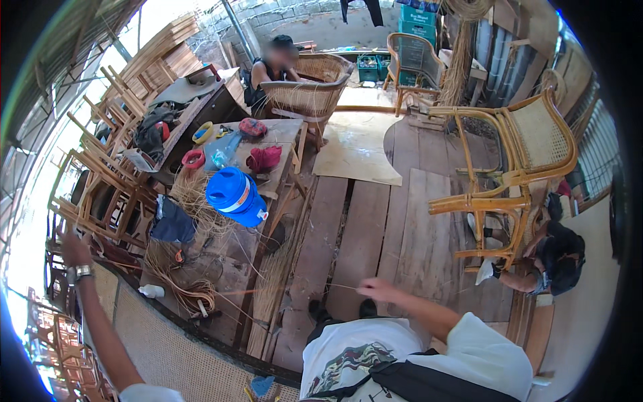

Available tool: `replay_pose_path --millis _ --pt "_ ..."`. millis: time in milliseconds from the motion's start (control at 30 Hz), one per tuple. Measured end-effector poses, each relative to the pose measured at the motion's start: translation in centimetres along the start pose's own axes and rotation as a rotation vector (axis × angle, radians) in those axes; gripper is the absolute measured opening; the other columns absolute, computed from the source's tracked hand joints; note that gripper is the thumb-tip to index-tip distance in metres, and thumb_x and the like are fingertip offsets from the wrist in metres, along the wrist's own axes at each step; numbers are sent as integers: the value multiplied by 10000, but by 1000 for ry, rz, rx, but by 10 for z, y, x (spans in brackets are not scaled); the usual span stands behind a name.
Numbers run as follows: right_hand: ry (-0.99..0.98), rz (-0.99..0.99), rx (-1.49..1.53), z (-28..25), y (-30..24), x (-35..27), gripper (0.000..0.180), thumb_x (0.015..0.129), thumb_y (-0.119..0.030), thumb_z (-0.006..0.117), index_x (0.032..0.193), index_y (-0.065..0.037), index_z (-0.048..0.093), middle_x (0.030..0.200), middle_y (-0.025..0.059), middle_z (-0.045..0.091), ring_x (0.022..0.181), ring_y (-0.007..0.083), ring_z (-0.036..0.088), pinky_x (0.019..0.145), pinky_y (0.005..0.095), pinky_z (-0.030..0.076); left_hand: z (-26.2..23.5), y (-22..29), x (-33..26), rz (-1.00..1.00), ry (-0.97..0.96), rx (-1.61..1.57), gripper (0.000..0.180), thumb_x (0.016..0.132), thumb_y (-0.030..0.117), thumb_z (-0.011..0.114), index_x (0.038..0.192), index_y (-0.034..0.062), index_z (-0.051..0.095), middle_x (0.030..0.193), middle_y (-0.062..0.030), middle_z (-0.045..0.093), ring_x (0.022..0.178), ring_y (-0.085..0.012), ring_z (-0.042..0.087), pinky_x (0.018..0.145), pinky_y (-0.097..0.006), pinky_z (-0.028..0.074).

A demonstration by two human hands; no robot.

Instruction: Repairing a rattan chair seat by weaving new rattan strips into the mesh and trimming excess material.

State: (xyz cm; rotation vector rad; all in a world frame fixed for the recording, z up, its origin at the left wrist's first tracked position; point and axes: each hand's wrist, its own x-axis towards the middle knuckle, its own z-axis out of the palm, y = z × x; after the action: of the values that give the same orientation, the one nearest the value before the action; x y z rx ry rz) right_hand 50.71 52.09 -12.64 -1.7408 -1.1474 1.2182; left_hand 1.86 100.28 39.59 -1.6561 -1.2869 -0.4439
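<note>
Rattan strand (295, 289), thin and pale, runs taut from our right hand (376, 289), fingers pinched on it, leftward over the near woven cane panel (161, 342). Left hand (75, 249) raised far left; its grip we cannot tell. Blue plastic jug (236, 196) sits beyond.

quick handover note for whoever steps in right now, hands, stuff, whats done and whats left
Left hand: raised high at the far left, wearing a watch; grip unclear.
Right hand: pinching a thin cane strand stretched leftward toward the woven cane panel.
Loose cane coils lie on the workbench beside a blue water jug.
Done: most of the visible panel is woven.
Left: this strand is not yet worked in.
</note>
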Motion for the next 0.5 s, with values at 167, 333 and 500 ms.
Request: replay_pose_path --millis 167,333,500 --pt "-77 -2 774 71 -188 77 203 954 -222 620 1033 -41 665 736 -3 570 647 67 501 555 240 403 -99 227 -140 52 -274 -875 339 830 369 757 917 54 666 904 -137 681 827 -342 642 714 -441 490" --pt "-175 -50 797 98 -212 91 134 950 -127 570 1010 -56 666 744 -11 573 637 67 495 537 237 390 -109 331 -317 -794 -1054 -1744 282 936 306 700 934 25 727 844 -35 704 740 -120 626 655 -310 501" --pt "-120 -66 655 87 -216 88 227 923 -37 524 1071 -48 696 846 5 653 754 83 561 660 271 475 -112 378 -314 -931 -1139 -1848 227 938 250 691 965 33 753 836 -7 696 737 -69 596 631 -234 447"
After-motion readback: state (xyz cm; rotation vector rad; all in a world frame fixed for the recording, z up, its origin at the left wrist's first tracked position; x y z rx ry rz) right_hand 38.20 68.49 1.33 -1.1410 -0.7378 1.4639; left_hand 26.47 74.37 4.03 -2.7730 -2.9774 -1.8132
